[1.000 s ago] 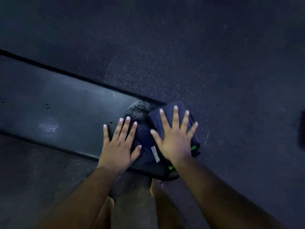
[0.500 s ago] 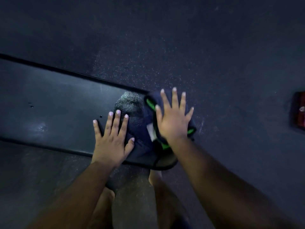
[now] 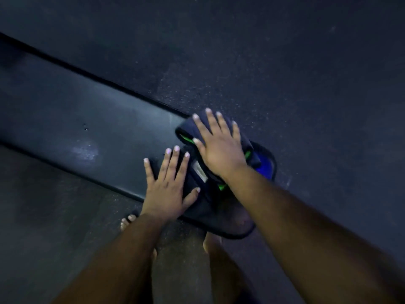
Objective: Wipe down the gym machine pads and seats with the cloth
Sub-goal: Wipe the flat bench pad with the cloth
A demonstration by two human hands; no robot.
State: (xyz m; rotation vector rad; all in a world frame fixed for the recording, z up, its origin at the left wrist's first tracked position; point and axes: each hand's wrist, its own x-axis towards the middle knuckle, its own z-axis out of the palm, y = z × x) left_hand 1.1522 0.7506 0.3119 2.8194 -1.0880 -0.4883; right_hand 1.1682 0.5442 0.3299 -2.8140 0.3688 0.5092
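Observation:
A long dark padded bench [image 3: 92, 119] runs from the upper left down to the lower middle of the view. A dark blue cloth [image 3: 202, 172] with green trim and a white label lies bunched on the bench's near end. My right hand [image 3: 219, 145] presses flat on top of the cloth with fingers spread. My left hand [image 3: 166, 185] lies flat beside it, fingers straight, partly on the cloth's left edge and partly on the pad.
Dark speckled rubber floor [image 3: 285, 73] surrounds the bench on all sides. My bare feet [image 3: 129, 221] stand on the floor just below the bench's near edge. A pale sheen [image 3: 84, 150] marks the pad further left.
The view has shifted, so the bench now slants more steeply. Both hands stay flat on the cloth, which has bunched up under my right hand near the bench end.

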